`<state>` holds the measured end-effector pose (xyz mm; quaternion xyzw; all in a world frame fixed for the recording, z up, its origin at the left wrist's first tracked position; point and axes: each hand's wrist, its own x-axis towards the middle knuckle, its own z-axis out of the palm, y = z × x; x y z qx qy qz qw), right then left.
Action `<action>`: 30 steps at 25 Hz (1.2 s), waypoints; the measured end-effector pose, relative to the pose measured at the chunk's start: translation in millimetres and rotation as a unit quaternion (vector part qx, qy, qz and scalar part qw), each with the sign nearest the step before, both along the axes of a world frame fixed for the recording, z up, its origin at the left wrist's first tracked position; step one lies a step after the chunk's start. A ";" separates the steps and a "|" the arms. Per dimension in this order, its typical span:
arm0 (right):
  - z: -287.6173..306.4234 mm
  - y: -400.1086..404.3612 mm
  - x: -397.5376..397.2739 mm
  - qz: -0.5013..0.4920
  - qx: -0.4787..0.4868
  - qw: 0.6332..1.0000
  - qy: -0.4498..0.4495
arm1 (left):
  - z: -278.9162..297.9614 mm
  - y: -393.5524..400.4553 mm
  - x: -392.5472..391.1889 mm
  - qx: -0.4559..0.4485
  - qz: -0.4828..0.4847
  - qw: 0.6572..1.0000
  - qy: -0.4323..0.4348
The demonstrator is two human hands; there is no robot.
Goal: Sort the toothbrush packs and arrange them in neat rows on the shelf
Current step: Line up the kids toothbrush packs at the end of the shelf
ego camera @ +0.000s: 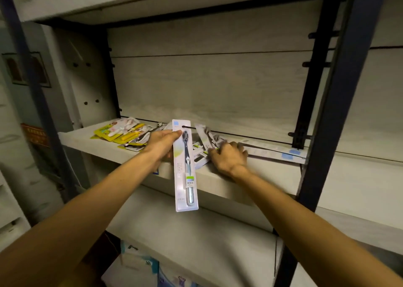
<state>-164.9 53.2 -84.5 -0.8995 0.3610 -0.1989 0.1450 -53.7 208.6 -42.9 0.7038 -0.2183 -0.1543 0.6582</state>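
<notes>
My left hand holds a long white toothbrush pack upright in front of the shelf, thumb on the pack's upper front. My right hand rests on a loose pile of white toothbrush packs in the shelf's middle, fingers curled on one of them. Yellow toothbrush packs lie in a heap at the shelf's left end. Flat white and blue packs lie at the right end.
Dark metal uprights frame the shelf on the right and left. Another shelf board runs overhead, and a lower shelf sits beneath. Blue and white packages stand below at the bottom left.
</notes>
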 end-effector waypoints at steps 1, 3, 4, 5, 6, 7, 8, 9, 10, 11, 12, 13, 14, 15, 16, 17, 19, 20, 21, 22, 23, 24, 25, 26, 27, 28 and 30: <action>-2.3 -2.0 2.0 -0.006 -0.012 1.000 -0.005 | 0.0 -3.3 3.2 -0.001 -0.004 1.000 0.001; -2.2 -5.0 0.5 -0.007 -0.018 0.999 -0.049 | 1.6 -6.4 6.3 -0.007 -0.001 1.000 -0.010; -0.6 -6.0 -2.7 -0.002 -0.019 0.997 -0.074 | 4.0 -7.2 5.7 -0.009 0.000 1.000 -0.018; 1.3 -6.8 -7.2 0.007 -0.023 0.995 -0.092 | 6.6 -7.6 3.7 -0.013 -0.002 1.000 -0.020; 2.8 -6.6 -13.6 0.021 -0.028 0.994 -0.101 | 8.6 -7.3 0.2 -0.018 -0.009 1.000 -0.018; 3.2 -5.4 -21.7 0.038 -0.034 0.993 -0.107 | 10.3 -6.5 -4.9 -0.023 -0.019 0.999 -0.015; 2.8 -3.1 -31.8 0.058 -0.039 0.991 -0.116 | 11.6 -4.6 -11.0 -0.028 -0.030 0.999 -0.013; 2.1 0.0 -42.9 0.083 -0.044 0.988 -0.125 | 12.6 -2.2 -17.7 -0.034 -0.040 0.999 -0.010; 1.1 4.4 -55.9 0.111 -0.045 0.984 -0.130 | 13.2 1.6 -25.7 -0.040 -0.049 0.998 -0.007; 0.1 10.1 -70.7 0.141 -0.042 0.981 -0.128 | 13.6 5.9 -35.0 -0.045 -0.058 0.997 -0.009; -0.7 17.6 -85.1 0.173 -0.033 0.977 -0.122 | 14.0 10.4 -43.2 -0.047 -0.067 0.996 -0.015; -1.7 26.2 -99.8 0.202 -0.017 0.972 -0.118 | 14.7 15.2 -51.3 -0.051 -0.078 0.995 -0.022; -3.1 35.9 -117.4 0.223 0.003 0.967 -0.121 | 15.8 20.6 -62.2 -0.055 -0.089 0.994 -0.026; -4.8 46.2 -135.2 0.238 0.017 0.962 -0.131 | 16.6 25.9 -74.1 -0.061 -0.099 0.993 -0.026; -6.4 57.5 -153.4 0.249 0.030 0.957 -0.146 | 17.0 30.9 -86.2 -0.072 -0.108 0.991 -0.025; -8.3 68.5 -171.7 0.258 0.049 0.951 -0.164 | 16.9 35.3 -99.5 -0.085 -0.116 0.989 -0.026; -14.2 90.4 -208.2 0.267 0.123 0.936 -0.193 | 15.8 42.4 -129.6 -0.099 -0.133 0.985 -0.039; -16.8 99.6 -226.7 0.260 0.145 0.934 -0.197 | 14.7 43.0 -146.6 -0.104 -0.146 0.983 -0.049; -20.1 107.2 -243.4 0.252 0.150 0.935 -0.198 | 13.1 42.2 -163.2 -0.111 -0.159 0.979 -0.057; -23.6 112.3 -258.4 0.243 0.146 0.937 -0.203 | 11.9 40.4 -179.0 -0.119 -0.173 0.976 -0.064; -27.3 114.2 -276.8 0.233 0.137 0.938 -0.216 | 10.8 37.2 -197.3 -0.127 -0.190 0.971 -0.067; -30.6 113.7 -295.8 0.221 0.126 0.938 -0.235 | 9.9 33.2 -215.9 -0.135 -0.210 0.966 -0.066; -33.0 110.2 -315.4 0.205 0.112 0.938 -0.257 | 10.0 28.5 -234.8 -0.141 -0.233 0.960 -0.066; -33.9 104.5 -336.7 0.187 0.098 0.937 -0.277 | 11.1 22.3 -253.5 -0.141 -0.252 0.955 -0.071; -34.5 97.1 -358.7 0.170 0.088 0.937 -0.293 | 12.6 15.2 -271.3 -0.133 -0.265 0.952 -0.078; -34.4 88.7 -381.2 0.150 0.079 0.937 -0.304 | 14.4 6.7 -288.4 -0.122 -0.273 0.951 -0.081; -29.9 69.6 -419.8 0.107 0.048 0.939 -0.324 | 16.5 -11.0 -314.7 -0.109 -0.288 0.948 -0.086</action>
